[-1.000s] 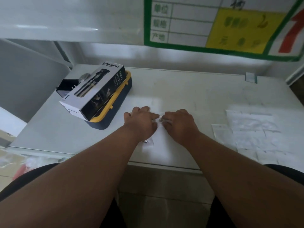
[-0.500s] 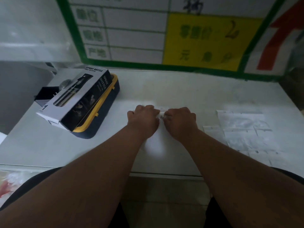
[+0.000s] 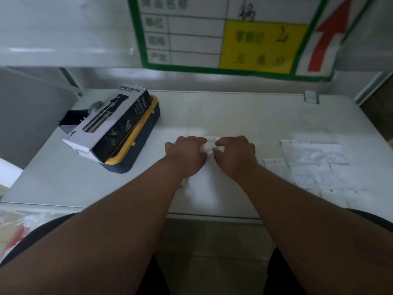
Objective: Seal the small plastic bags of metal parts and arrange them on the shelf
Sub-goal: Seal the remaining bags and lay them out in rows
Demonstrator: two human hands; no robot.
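Left hand point(image 3: 187, 155) and right hand point(image 3: 235, 154) meet at mid-shelf point(image 3: 244, 116), fingers curled, pinching one small plastic bag point(image 3: 212, 141) between them. More bags point(image 3: 314, 162) lie flat to the right. Spray-bottle box point(image 3: 110, 122) sits far left.

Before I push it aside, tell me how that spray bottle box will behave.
The spray bottle box looks like stiff cardboard, so it should keep its shape. It lies tilted on a yellow-rimmed tray, so a push may slide or tip it off. Probably light.

Shop: price sign point(image 3: 234, 37), shelf point(image 3: 244, 116)
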